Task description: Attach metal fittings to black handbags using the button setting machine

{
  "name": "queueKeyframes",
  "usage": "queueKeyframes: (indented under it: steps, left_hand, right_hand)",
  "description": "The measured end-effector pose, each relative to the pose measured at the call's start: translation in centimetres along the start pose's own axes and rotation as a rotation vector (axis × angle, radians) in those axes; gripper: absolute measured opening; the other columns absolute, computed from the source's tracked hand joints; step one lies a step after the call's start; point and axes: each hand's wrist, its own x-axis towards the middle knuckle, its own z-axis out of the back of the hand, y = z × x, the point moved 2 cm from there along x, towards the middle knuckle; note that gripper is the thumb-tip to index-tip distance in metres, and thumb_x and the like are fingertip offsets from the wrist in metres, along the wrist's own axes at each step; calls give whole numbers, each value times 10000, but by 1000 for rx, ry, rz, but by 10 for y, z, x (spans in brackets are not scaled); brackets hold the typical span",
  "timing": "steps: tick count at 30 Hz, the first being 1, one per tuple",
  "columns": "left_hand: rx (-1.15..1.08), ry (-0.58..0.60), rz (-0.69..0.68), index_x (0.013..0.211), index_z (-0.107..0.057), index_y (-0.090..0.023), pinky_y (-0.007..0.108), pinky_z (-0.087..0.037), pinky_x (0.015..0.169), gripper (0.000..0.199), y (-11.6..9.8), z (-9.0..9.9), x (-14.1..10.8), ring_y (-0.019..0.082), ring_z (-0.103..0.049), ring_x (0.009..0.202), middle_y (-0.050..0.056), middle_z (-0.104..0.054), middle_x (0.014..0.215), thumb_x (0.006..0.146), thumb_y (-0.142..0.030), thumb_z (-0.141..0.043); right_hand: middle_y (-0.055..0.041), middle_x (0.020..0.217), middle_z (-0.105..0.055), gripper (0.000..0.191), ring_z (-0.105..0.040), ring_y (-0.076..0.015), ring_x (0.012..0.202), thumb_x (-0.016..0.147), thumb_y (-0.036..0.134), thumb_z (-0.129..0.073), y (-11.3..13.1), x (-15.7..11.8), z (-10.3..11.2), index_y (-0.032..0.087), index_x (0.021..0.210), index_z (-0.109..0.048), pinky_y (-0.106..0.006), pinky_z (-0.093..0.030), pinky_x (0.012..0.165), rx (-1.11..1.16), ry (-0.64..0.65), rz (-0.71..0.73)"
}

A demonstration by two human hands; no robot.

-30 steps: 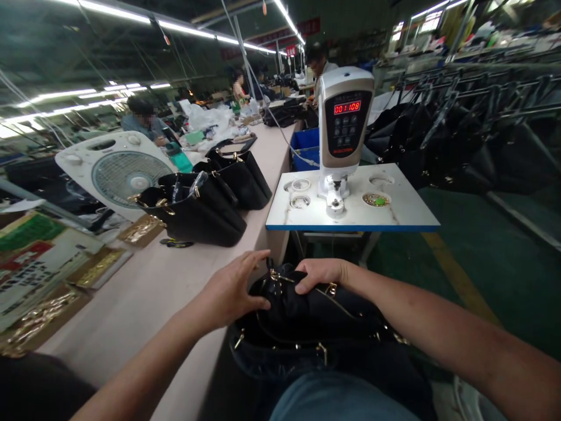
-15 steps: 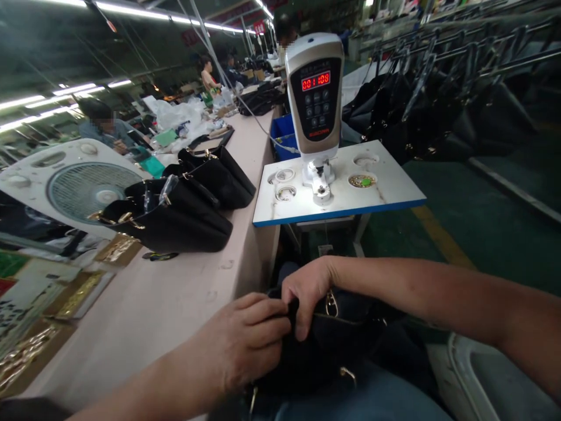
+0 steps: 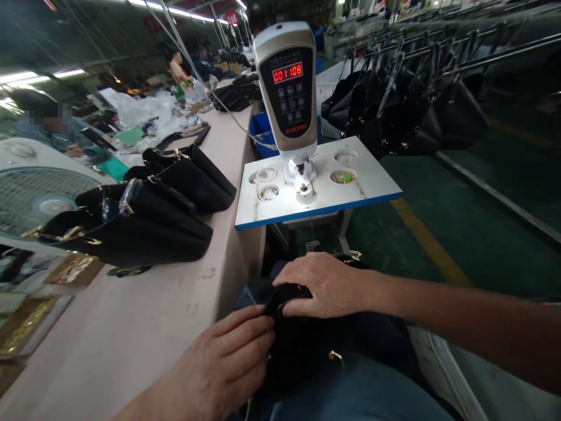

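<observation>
A black bag with gold-coloured fittings lies on my lap. My left hand pinches its edge, fingers pressed together. On the other side of that edge, my right hand grips the black material between thumb and fingers, and a raised fold shows between the two hands. The fingertips of my left hand are partly hidden by the fold. Beyond my hands a machine with a red display reading 001108 stands over a white board with blue edging.
More black bags stand on the pink-topped table at left, beside a fan. Boxes of gold-coloured parts sit at the far left. Black bags hang from a rack at right. A person sits beyond the fan.
My right hand has changed its grip and now holds a raised fold of the bag. My left hand stays pinched at the edge. The view has turned slightly to the right.
</observation>
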Motion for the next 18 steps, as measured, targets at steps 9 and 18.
queueKeyframes:
  steps: [9, 18]
  left_hand:
    - [-110, -5, 93, 1020, -696, -159, 391, -436, 1241, 228, 7, -22, -16, 183, -664, 1233, 64, -775, 1194, 966, -48, -505]
    - [-586, -186, 623, 844, -622, -186, 250, -620, 868, 140, 38, -60, -57, 151, -758, 990, 20, -795, 1042, 870, -154, -756]
  right_hand:
    - [26, 936, -748, 434, -671, -147, 902, 770, 472, -855, -67, 91, -71, 180, 1079, -769, -223, -483, 828, 649, 605, 2]
    - [-42, 1044, -708, 270, -627, -190, 1014, 815, 404, -843, -60, 108, -129, 166, 852, -721, -329, -456, 923, 360, 19, 105]
